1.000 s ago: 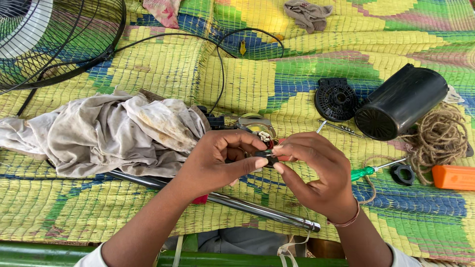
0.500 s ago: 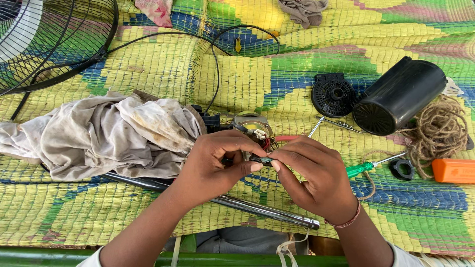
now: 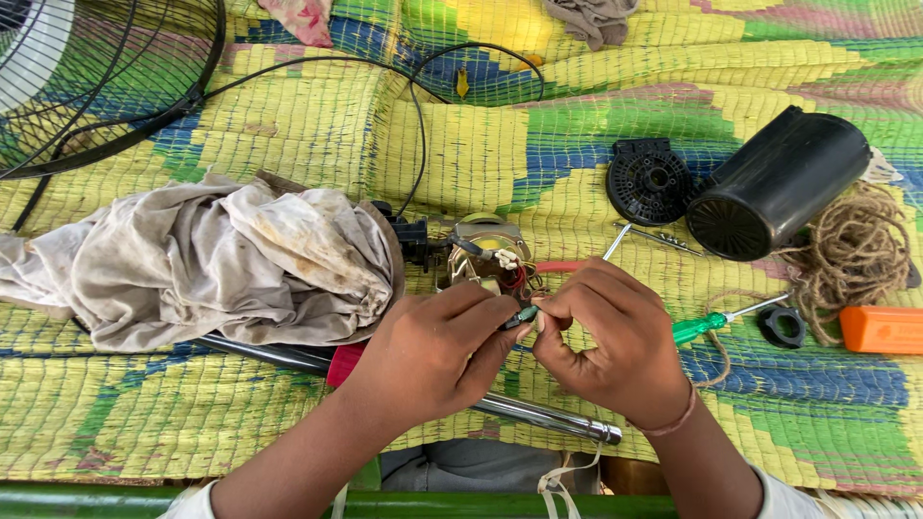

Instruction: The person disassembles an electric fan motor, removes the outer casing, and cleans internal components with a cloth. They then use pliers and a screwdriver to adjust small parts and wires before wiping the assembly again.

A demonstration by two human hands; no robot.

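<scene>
the left hand and right hand meet near the middle of the woven mat, both pinching a small dark wire end between thumb and fingertips, just in front of the bare fan motor. the motor sits with its windings and red and white leads exposed, so the stripping down looks done: the black motor cover and round vent cap lie apart toward the right edge, the fan guard at the top left corner. the wire work looks unfinished, and reassembly is still left. a green-handled screwdriver lies just right of the right hand, a dirty cloth left of the motor.
</scene>
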